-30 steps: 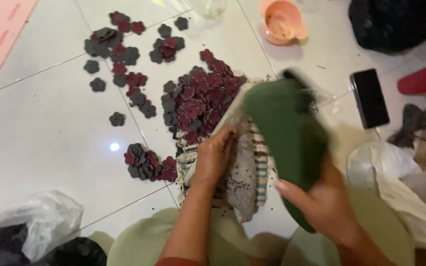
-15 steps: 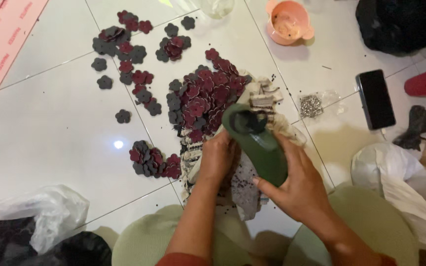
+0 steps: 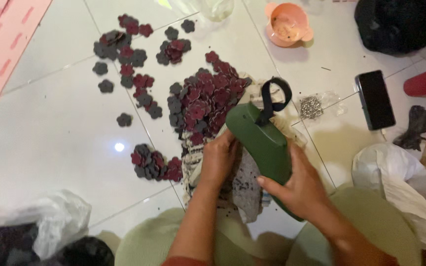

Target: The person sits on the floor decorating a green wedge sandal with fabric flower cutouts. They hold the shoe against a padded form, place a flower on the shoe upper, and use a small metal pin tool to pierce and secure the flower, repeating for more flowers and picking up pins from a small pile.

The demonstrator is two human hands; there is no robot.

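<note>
One green sandal (image 3: 265, 148), one black strap, gripped in right hand (image 3: 299, 189) above the cloth (image 3: 245, 184); left hand (image 3: 218, 162) closed at its toe, contents apparently hidden; flower cut-outs (image 3: 205, 101) too numerous to count; one phone (image 3: 374, 99).

Even indoor light, one glare spot on the tiles (image 3: 119, 147) (sharp focus).

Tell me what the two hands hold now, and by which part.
The right hand grips the dark green oblong tool at its lower end. The left hand rests on the speckled grey pad beside it; its grip cannot be told.
</note>
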